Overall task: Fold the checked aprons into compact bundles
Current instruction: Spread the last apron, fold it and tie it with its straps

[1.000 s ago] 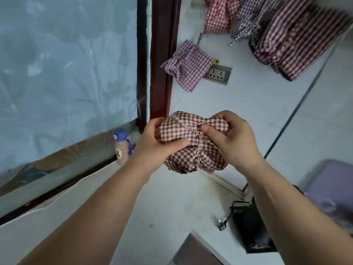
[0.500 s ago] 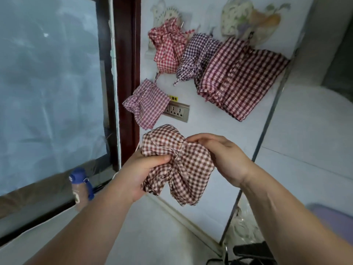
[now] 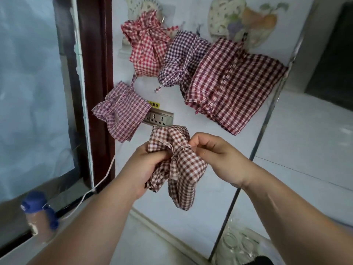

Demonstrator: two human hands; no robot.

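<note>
A brown-and-white checked apron [image 3: 183, 165] is bunched into a bundle in front of the white wall. My left hand [image 3: 147, 167] grips its left side, fingers wrapped into the cloth. My right hand [image 3: 215, 155] pinches the gathered middle of the bundle with curled fingers. On the wall behind hang several more checked aprons: a red one [image 3: 147, 48], a dark blue one [image 3: 183, 60], a large maroon one [image 3: 235, 85] and a small pink-maroon bundle [image 3: 122, 111].
A wall socket [image 3: 158, 118] sits just above the held bundle. A dark wooden frame [image 3: 97, 77] and a glass pane [image 3: 34, 83] stand at the left. A blue-capped bottle [image 3: 38, 217] stands on the sill. Glass jars [image 3: 240, 243] lie at bottom right.
My view has tilted upward, bringing the hanging aprons fully into sight. The bundle has loosened and hangs lower, and my right hand has shifted from covering the top to pinching the gathered middle.
</note>
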